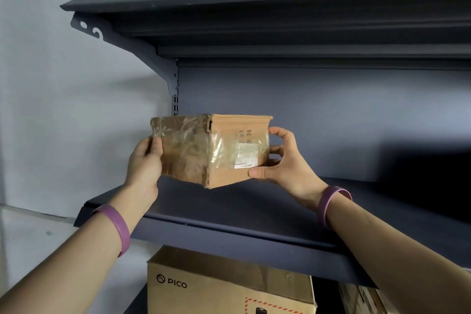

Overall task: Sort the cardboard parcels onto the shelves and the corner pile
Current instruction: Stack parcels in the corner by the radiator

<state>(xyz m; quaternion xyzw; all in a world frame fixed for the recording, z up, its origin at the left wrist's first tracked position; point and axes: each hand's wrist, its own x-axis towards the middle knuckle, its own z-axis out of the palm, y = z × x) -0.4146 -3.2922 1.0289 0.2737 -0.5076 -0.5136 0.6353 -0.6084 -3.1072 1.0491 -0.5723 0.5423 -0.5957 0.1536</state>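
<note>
A small brown cardboard parcel (210, 149), wrapped in clear tape with a white label on its right face, hangs in the air just above the left end of the dark grey middle shelf (229, 214). My left hand (145, 160) grips its left side. My right hand (281, 160) grips its right side, thumb under the lower corner. Both wrists wear purple bands. The parcel's underside looks slightly clear of the shelf surface.
A dark grey upper shelf (254, 0) overhangs the space, held by a bracket (142, 51) at the left. Below the middle shelf stands a large cardboard box marked PICO (224, 285). A pale wall (63, 109) is to the left.
</note>
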